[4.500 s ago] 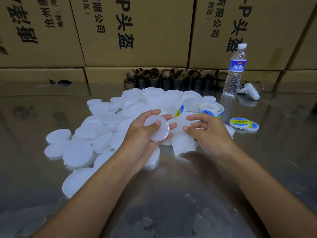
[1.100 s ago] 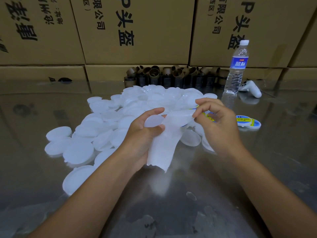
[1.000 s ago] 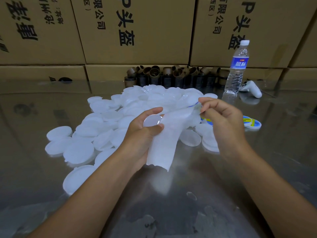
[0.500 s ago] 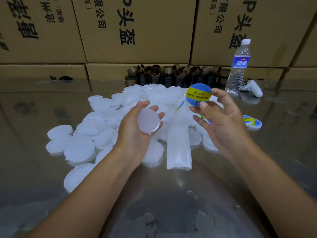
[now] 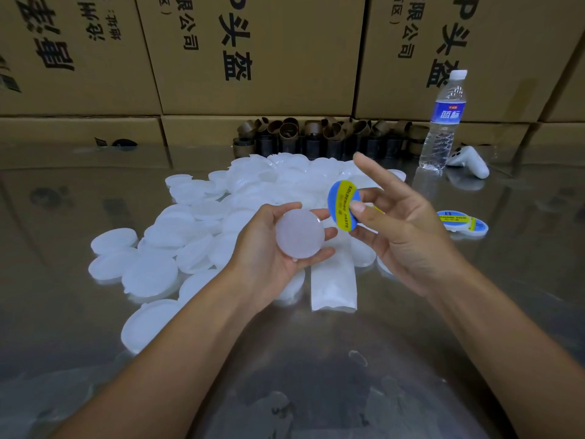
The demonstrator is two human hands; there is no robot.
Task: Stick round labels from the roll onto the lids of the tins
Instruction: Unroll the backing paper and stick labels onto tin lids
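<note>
Label (image 5: 343, 205): round, blue and yellow, held on edge, pinched between thumb and fingers of right hand (image 5: 408, 229); index finger sticks out straight. Just left of it, bare white lid (image 5: 299, 234), gripped at the rim by left hand (image 5: 272, 248), face up. Both held above the table (image 5: 316, 359). White strip (image 5: 334, 280) lies below them. Pile (image 5: 190, 236) of white lids to the left. Two labelled tins (image 5: 460, 220) to the right. Bottle (image 5: 443, 122) stands farther back by boxes (image 5: 269, 52).

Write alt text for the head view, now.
A person's left hand holds a blank white lid while the right hand pinches a blue-and-yellow round label beside it, above a pile of white lids on a shiny table.
</note>
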